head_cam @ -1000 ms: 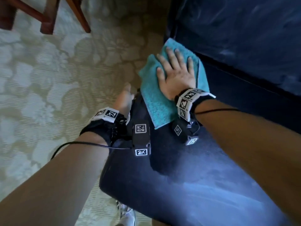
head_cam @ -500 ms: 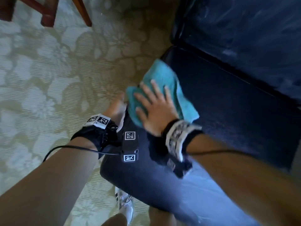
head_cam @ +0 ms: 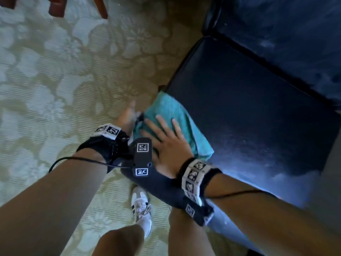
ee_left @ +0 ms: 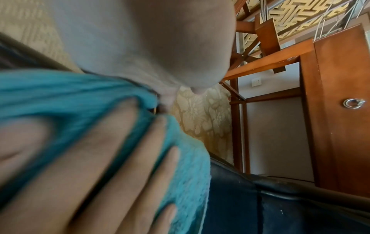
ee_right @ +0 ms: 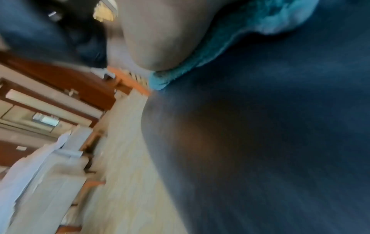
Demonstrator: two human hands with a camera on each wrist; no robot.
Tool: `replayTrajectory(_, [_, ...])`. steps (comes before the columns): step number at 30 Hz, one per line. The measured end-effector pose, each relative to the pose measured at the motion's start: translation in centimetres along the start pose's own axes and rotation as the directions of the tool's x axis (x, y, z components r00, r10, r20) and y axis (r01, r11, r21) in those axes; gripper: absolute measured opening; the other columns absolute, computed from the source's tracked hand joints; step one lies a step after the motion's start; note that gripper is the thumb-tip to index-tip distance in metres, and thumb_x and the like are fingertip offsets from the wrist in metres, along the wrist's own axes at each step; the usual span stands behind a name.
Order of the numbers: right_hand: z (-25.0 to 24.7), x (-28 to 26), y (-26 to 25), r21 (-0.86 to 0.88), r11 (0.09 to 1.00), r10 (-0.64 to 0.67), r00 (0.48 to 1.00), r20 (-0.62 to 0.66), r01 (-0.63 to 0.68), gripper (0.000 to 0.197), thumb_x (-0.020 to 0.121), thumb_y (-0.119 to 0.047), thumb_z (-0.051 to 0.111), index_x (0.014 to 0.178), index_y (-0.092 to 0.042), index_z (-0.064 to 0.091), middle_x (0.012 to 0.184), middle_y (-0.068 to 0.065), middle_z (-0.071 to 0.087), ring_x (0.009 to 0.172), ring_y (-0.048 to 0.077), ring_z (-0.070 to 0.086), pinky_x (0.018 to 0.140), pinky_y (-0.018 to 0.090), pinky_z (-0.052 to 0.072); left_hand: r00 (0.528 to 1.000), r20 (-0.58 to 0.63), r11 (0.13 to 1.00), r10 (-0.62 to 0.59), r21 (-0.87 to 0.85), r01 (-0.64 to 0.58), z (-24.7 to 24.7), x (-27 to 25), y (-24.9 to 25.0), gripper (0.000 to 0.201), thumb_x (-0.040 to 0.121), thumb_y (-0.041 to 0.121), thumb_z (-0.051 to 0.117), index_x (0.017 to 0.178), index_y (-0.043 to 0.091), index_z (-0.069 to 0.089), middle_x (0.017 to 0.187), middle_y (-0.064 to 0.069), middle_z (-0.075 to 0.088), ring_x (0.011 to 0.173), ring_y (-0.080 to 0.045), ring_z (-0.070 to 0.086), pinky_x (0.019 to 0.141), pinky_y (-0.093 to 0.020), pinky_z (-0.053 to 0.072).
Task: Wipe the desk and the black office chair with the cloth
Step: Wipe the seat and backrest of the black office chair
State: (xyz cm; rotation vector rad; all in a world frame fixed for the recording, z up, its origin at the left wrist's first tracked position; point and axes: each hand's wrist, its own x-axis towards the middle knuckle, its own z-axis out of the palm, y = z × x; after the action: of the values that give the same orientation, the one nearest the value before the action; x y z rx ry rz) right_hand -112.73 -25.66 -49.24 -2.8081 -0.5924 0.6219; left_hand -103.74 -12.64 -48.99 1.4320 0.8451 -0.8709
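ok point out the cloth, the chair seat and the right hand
cloth (head_cam: 171, 109): head view, bare teal part beyond the fingertips
chair seat (head_cam: 249, 115): head view, middle of the black cushion
right hand (head_cam: 166, 143): head view, back of the hand

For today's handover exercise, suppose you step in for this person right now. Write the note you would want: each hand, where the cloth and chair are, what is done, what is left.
Right hand: flat, fingers spread, pressing the teal cloth onto the left edge of the black chair seat.
Left hand: beside that seat edge, at the cloth; whether it holds anything cannot be told.
Done: seat wiping is under way; faint streaks show on the seat.
Left: the rest of the seat, the chair back, and the desk, which is not in the head view.
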Motion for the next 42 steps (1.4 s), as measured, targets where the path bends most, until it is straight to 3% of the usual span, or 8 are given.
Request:
replayTrajectory(4, [-2.5, 3.2, 4.4, 0.012, 0.994, -0.106, 0.988, 0.112, 0.106, 0.054, 0.098, -0.057, 0.02, 0.15, -0.046, 0.01, 0.16, -0.016, -0.003, 0.147, 0.01, -0.012, 0.114, 0.044, -0.017, 0.988, -0.136, 0.996, 0.074, -0.044, -0.08, -0.3, -0.2, -0.8, 0.04, 0.106, 0.014, 0.025, 0.142, 0.016, 0.04, 0.122, -0.016, 0.061, 0.087, -0.024, 0.061, 0.057, -0.023, 0.05])
replayTrajectory(10, [-2.0, 5.4, 1.7, 0.162, 0.909, 0.389, 0.921, 0.001, -0.384, 0.06, 0.095, -0.059, 0.023, 0.15, -0.043, 0.006, 0.159, -0.011, -0.015, 0.145, 0.015, -0.022, 0.113, 0.047, -0.019, 1.0, 0.023, 0.968, 0.007, -0.251, -0.001, -0.4, 0.6, -0.5, 0.074, 0.101, 0.053, 0.022, 0.076, 0.009, 0.076, 0.077, -0.009, 0.073, 0.068, -0.02, 0.069, 0.071, -0.028, 0.05])
replayTrajectory(14, [-1.1, 2.4, -0.9, 0.22, 0.894, 0.397, 0.918, 0.013, -0.39, 0.06, 0.096, -0.059, 0.024, 0.15, -0.045, 0.002, 0.158, -0.015, -0.018, 0.144, 0.013, -0.022, 0.115, 0.048, -0.017, 0.993, 0.111, 0.988, -0.042, -0.143, 0.058, -1.1, -1.0, -0.9, 0.072, 0.099, 0.058, 0.015, 0.112, 0.005, 0.061, 0.098, -0.013, 0.07, 0.087, -0.02, 0.069, 0.064, -0.023, 0.051])
replayTrajectory(20, [-1.8, 3.4, 2.1, 0.04, 0.953, 0.304, 0.946, -0.115, -0.302, 0.059, 0.095, -0.063, 0.017, 0.15, -0.045, 0.008, 0.161, -0.01, -0.01, 0.146, 0.017, -0.018, 0.114, 0.054, -0.015, 0.991, 0.127, 0.981, -0.035, -0.182, 0.058, -1.3, -2.1, -1.0, 0.068, 0.1, 0.057, 0.015, 0.15, 0.012, 0.026, 0.15, -0.004, 0.035, 0.138, -0.023, 0.034, 0.093, -0.033, 0.037])
replayTrajectory(23, [-0.4, 2.9, 0.5, 0.003, 0.945, 0.323, 0.935, -0.143, -0.326, 0.057, 0.094, -0.06, 0.017, 0.147, -0.041, 0.025, 0.162, -0.008, 0.0, 0.148, 0.022, -0.011, 0.115, 0.055, -0.01, 0.987, 0.152, 0.941, -0.049, -0.326, 0.097, -2.0, -2.4, -2.3, 0.06, 0.1, 0.055, 0.018, 0.146, 0.02, 0.032, 0.138, -0.009, 0.047, 0.127, -0.022, 0.047, 0.077, -0.035, 0.044])
replayTrajectory(28, [1.6, -1.2, -3.8, -0.122, 0.992, -0.008, 1.0, 0.022, 0.01, 0.058, 0.093, -0.061, 0.02, 0.148, -0.041, 0.026, 0.16, -0.009, 0.011, 0.148, 0.021, -0.007, 0.115, 0.055, -0.01, 0.98, 0.169, 0.914, -0.108, -0.37, 0.165, -3.5, -4.6, -5.1, 0.059, 0.1, 0.055, 0.024, 0.085, 0.009, 0.058, 0.062, -0.011, 0.066, 0.048, -0.022, 0.063, 0.04, -0.021, 0.049])
replayTrajectory(33, [-0.8, 3.1, -0.1, -0.055, 0.996, 0.071, 0.997, -0.02, -0.072, 0.057, 0.095, -0.064, 0.018, 0.148, -0.044, 0.024, 0.16, -0.012, 0.01, 0.147, 0.013, -0.006, 0.116, 0.047, -0.015, 0.982, 0.188, 0.873, 0.016, -0.481, 0.077, -3.1, -4.6, -5.6, 0.05, 0.105, 0.04, 0.021, 0.097, 0.007, 0.058, 0.066, -0.008, 0.072, 0.055, -0.016, 0.069, 0.044, -0.02, 0.051])
replayTrajectory(42, [2.9, 0.2, -5.7, -0.018, 0.983, 0.181, 0.977, -0.112, -0.184, 0.056, 0.096, -0.047, 0.024, 0.151, -0.034, 0.021, 0.162, -0.005, -0.002, 0.148, 0.023, -0.008, 0.116, 0.054, -0.008, 0.985, 0.164, 0.903, -0.048, -0.414, 0.113, -3.5, -2.5, -3.6, 0.072, 0.09, 0.07, 0.029, 0.09, 0.01, 0.069, 0.074, -0.009, 0.07, 0.053, -0.02, 0.065, 0.052, -0.022, 0.047])
